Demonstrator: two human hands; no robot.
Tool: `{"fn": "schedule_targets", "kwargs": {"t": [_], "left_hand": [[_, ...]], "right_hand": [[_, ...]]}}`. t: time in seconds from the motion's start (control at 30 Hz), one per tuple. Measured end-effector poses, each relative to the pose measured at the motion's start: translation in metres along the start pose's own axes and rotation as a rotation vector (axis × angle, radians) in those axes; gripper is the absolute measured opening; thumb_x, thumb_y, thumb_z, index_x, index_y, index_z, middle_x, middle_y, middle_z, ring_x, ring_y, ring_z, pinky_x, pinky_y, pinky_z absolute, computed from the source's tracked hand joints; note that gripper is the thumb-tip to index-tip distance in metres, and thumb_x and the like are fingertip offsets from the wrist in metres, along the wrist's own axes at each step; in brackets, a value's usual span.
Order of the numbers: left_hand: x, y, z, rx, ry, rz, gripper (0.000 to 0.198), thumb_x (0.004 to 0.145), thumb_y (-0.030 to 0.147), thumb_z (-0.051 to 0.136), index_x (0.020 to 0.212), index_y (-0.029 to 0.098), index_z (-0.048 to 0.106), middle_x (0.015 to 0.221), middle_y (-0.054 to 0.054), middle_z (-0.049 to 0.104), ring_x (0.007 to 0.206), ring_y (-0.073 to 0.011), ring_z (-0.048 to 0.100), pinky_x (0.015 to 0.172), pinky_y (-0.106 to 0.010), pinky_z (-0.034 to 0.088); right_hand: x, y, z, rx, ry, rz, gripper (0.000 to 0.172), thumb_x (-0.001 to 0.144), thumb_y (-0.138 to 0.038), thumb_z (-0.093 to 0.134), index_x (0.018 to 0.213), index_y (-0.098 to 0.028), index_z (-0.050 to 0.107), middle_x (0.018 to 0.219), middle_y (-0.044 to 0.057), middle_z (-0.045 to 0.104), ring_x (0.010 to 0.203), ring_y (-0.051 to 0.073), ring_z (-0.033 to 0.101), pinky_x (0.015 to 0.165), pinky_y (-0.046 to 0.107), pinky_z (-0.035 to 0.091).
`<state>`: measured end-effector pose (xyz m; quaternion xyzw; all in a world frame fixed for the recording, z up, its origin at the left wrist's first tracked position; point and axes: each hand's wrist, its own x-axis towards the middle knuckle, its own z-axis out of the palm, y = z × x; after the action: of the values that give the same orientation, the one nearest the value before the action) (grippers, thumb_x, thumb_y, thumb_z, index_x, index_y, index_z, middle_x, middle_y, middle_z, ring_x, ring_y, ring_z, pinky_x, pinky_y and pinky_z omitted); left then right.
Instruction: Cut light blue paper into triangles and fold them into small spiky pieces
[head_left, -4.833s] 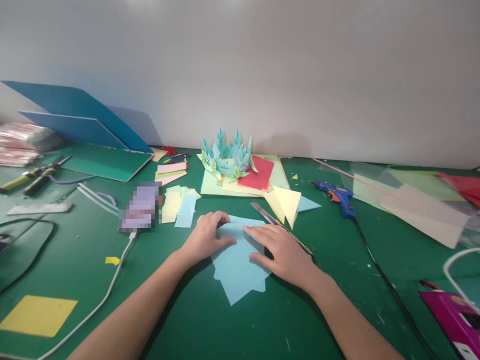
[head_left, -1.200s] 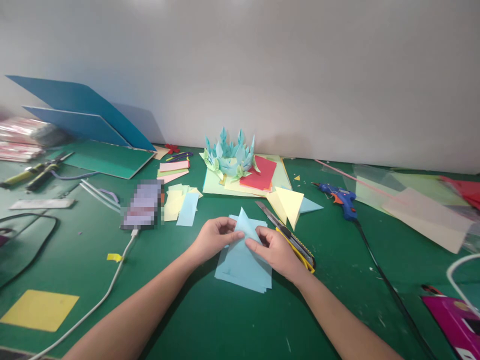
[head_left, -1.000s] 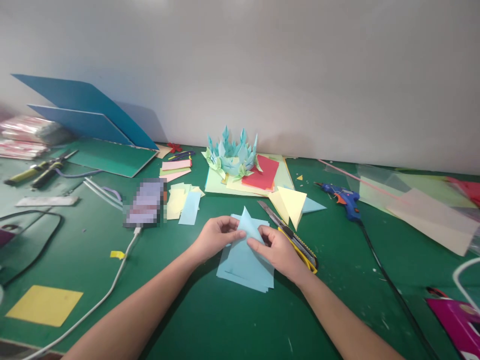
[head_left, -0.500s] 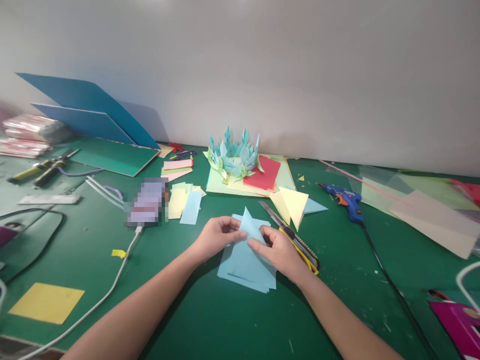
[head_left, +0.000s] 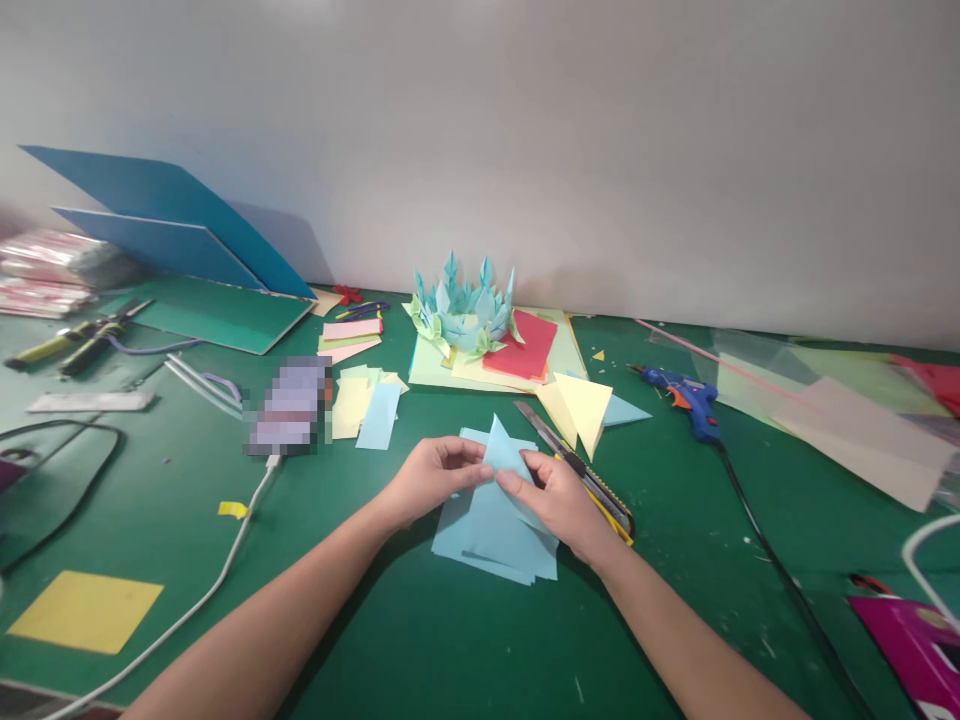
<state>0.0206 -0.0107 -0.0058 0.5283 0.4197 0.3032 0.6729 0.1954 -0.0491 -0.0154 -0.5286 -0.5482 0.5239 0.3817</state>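
A light blue sheet of paper [head_left: 506, 450], folded to a point at its top, is pinched between both my hands. My left hand [head_left: 442, 478] grips its left edge with thumb and fingers. On the other side my right hand [head_left: 551, 495] holds the fold, thumb in front and fingers behind. Beneath lies a loose stack of light blue paper sheets [head_left: 480, 572], partly covered by the held one. A yellow and black utility knife [head_left: 574, 462] lies just beyond my right hand, its blade pointing away to the left.
A blue folded-paper crown [head_left: 465, 305] stands on paper sheets at the back. Yellow paper triangles [head_left: 585, 405] and a blue glue gun [head_left: 694, 400] lie to the right. Leftward are cut paper strips [head_left: 379, 415], a blurred-out phone [head_left: 289, 405] on a white cable, and pliers [head_left: 90, 335].
The held paper's lower part has shifted slightly to the right over the stack. My hands keep their pinch almost in place. The whole view has moved a little.
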Motion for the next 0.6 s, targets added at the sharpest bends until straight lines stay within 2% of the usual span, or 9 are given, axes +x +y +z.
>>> {"fn": "schedule_targets", "kwargs": {"t": [0.3, 0.6], "left_hand": [[-0.0018, 0.0054, -0.0009, -0.044, 0.025, -0.060, 0.034, 0.055, 0.030, 0.081, 0.082, 0.013, 0.070, 0.070, -0.001, 0.066, 0.062, -0.0097, 0.055, 0.062, -0.025, 0.043], [-0.0001, 0.0031, 0.0009, -0.024, 0.041, -0.005, 0.030, 0.060, 0.026, 0.078, 0.084, 0.013, 0.066, 0.070, 0.000, 0.062, 0.060, -0.0082, 0.053, 0.058, -0.023, 0.042]], "right_hand": [[0.0002, -0.0013, 0.0004, 0.069, 0.009, 0.045, 0.031, 0.069, -0.048, 0.063, 0.073, -0.018, 0.056, 0.068, 0.002, 0.062, 0.064, 0.018, 0.057, 0.060, 0.031, 0.048], [0.0011, 0.0034, 0.0004, 0.043, 0.040, 0.006, 0.031, 0.070, -0.046, 0.065, 0.079, -0.017, 0.063, 0.067, 0.002, 0.064, 0.064, 0.018, 0.058, 0.056, 0.028, 0.045]]}}
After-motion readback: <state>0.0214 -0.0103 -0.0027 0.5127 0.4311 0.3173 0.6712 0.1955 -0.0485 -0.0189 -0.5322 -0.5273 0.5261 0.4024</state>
